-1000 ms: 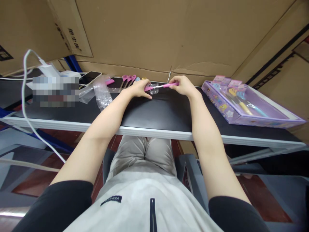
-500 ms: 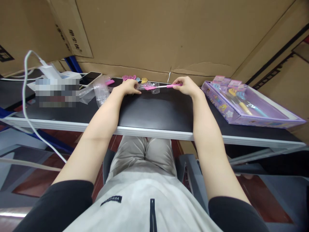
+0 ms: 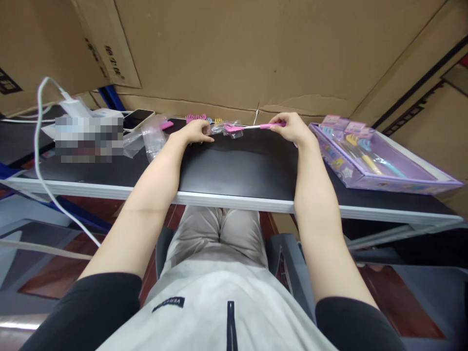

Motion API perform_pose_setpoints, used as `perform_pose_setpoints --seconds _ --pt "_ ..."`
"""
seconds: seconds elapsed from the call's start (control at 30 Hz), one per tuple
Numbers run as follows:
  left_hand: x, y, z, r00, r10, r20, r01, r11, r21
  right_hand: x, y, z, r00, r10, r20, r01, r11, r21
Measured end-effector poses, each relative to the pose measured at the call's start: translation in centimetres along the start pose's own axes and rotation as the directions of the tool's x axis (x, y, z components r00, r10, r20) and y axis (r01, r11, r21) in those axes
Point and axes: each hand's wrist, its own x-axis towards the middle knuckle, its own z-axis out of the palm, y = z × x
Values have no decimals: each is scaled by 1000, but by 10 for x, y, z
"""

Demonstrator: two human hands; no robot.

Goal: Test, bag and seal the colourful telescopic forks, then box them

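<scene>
A pink back scratcher (image 3: 252, 127) with a claw head, a thin metal rod and a pink handle lies level above the far part of the table. My right hand (image 3: 294, 127) pinches the end of its handle. My left hand (image 3: 197, 131) grips a crumpled clear plastic sleeve (image 3: 218, 128), which reaches toward the claw head. How far the sleeve still covers the head is hard to make out. Behind my left hand, pink claw prongs (image 3: 195, 117) and yellow claw prongs (image 3: 218, 120) show partly.
At right stands a purple display box (image 3: 345, 170) holding several packaged scratchers. Clear plastic wrappers (image 3: 153, 139) lie left of my left arm, near a phone (image 3: 139, 119). A white cable (image 3: 37, 131) loops over the table's left side. Cardboard (image 3: 219, 53) walls the back.
My right hand has moved right with the back scratcher. Its claw head has shifted out of the plastic sleeve, away from my left hand, which stays almost in place.
</scene>
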Motion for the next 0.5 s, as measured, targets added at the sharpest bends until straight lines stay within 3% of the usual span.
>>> perform_pose_setpoints --seconds 0.5 --pt "-5 13 -2 1000 -2 2 2 1000 -1 1 4 -2 999 -25 -30 25 1000 17"
